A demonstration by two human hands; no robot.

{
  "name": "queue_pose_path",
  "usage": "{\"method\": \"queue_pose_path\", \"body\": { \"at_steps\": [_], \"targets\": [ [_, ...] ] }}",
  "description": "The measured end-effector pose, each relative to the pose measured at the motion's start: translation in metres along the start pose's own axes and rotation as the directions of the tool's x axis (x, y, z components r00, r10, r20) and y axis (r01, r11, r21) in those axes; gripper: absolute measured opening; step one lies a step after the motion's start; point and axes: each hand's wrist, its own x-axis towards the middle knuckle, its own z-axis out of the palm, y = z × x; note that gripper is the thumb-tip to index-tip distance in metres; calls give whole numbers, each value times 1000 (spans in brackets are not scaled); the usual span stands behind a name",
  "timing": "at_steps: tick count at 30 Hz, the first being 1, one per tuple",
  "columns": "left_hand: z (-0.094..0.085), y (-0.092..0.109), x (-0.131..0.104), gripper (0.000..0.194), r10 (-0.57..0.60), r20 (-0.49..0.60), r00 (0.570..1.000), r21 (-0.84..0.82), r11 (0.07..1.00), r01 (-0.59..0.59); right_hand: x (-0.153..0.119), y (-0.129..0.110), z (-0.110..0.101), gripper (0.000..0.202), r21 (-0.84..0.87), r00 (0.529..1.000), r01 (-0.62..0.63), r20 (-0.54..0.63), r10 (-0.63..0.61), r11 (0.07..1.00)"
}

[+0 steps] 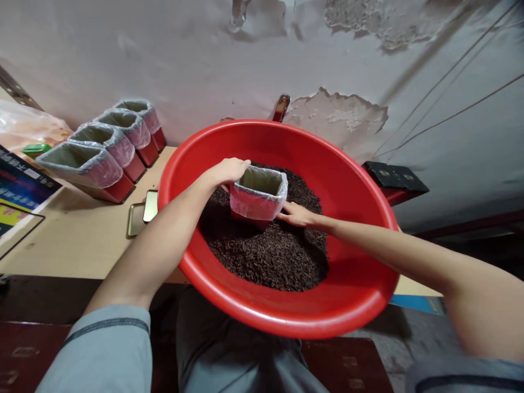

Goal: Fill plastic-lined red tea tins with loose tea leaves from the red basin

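Observation:
A red tin lined with a clear plastic bag is in the large red basin, its open top facing up. My left hand grips its left side, with the thumb at the bag-covered rim. At the lower right corner of the tin, the fingers of my right hand press against its side, partly hidden. Dark, dry loose tea leaves lie heaped around and under the tin. Its inner walls look bare, but its bottom is out of sight.
Several bag-lined red tins stand in a row on the table at left. Two small metal lids lie beside the basin. A printed box is at far left, and a black-topped object stands right of the basin by the wall.

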Motion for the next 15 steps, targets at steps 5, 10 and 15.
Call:
{"method": "queue_pose_path", "body": {
  "at_steps": [5,10,15],
  "targets": [
    [1,0,0,52,1,-8,1000,-15,1000,-1,-32,-17,1,58,148,979,-204,20,203,968],
    [1,-1,0,52,-22,-6,1000,-31,999,21,-31,-30,-24,45,366,879,-395,-116,462,843],
    [-2,-2,-2,53,-14,1,1000,-42,999,14,-16,-51,-80,33,690,822,-110,-341,455,715]
  ]
}}
